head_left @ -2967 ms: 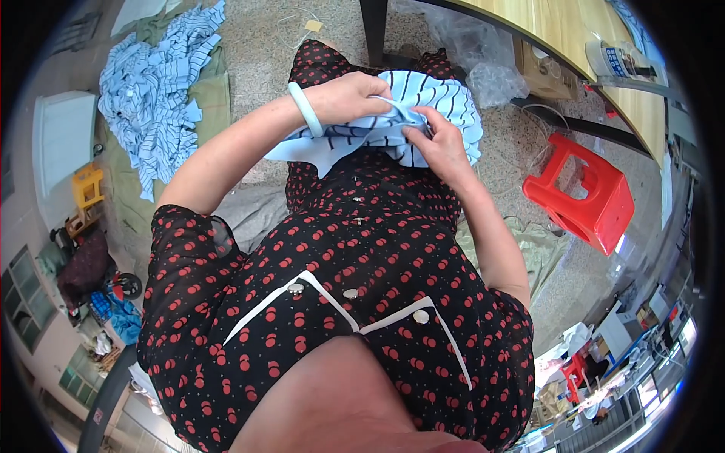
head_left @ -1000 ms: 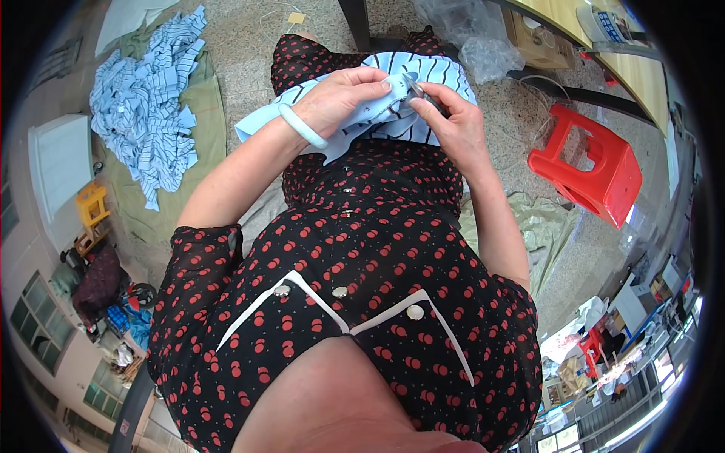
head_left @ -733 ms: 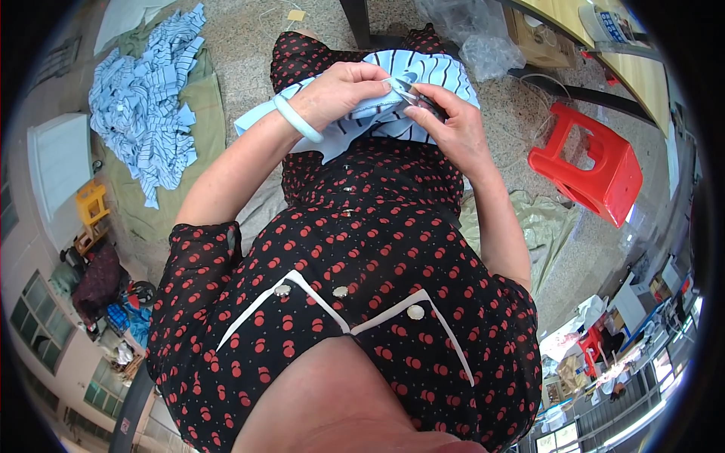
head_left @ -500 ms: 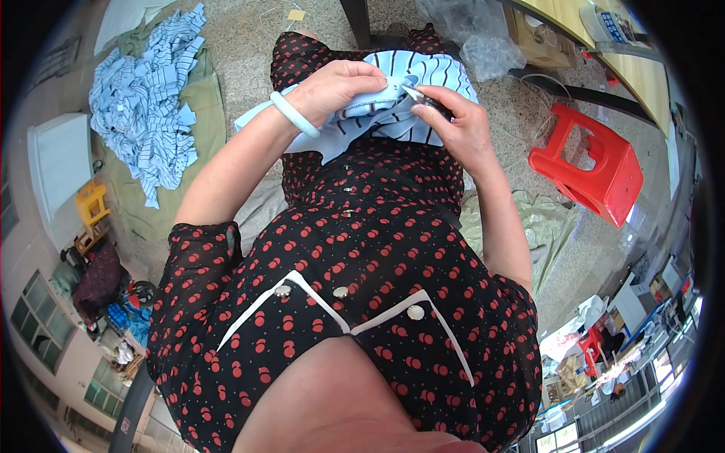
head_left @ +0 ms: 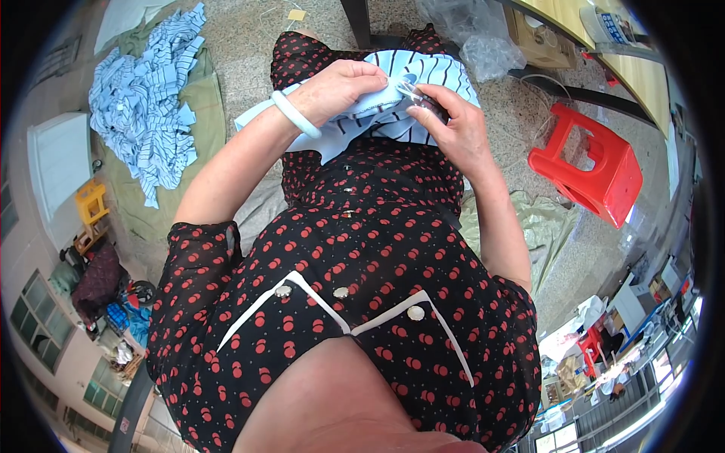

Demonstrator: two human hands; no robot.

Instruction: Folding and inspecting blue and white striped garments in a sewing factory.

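Across my lap lies a light blue garment (head_left: 444,74) with dark stripes, its fabric bunched between my hands. My left hand (head_left: 338,89) pinches an edge of it between thumb and fingers. My right hand (head_left: 458,127) is closed around thread snips (head_left: 408,90), whose metal blades point left at the garment's edge. The blades are smeared by motion, and my fingers cover most of the dark handle. The tips are close to my left fingertips; whether they touch the cloth I cannot tell.
A heap of similar striped garments (head_left: 147,106) lies on a green cloth (head_left: 208,124) at the left. To the right are a red plastic stool (head_left: 604,170) and a wooden-topped table (head_left: 646,72). Clear plastic bags (head_left: 487,53) and a cardboard box (head_left: 544,45) sit at the far right.
My right hand has turned slightly, and the snips' blades have shifted and become blurred. The left hand and the garment stay almost in place.
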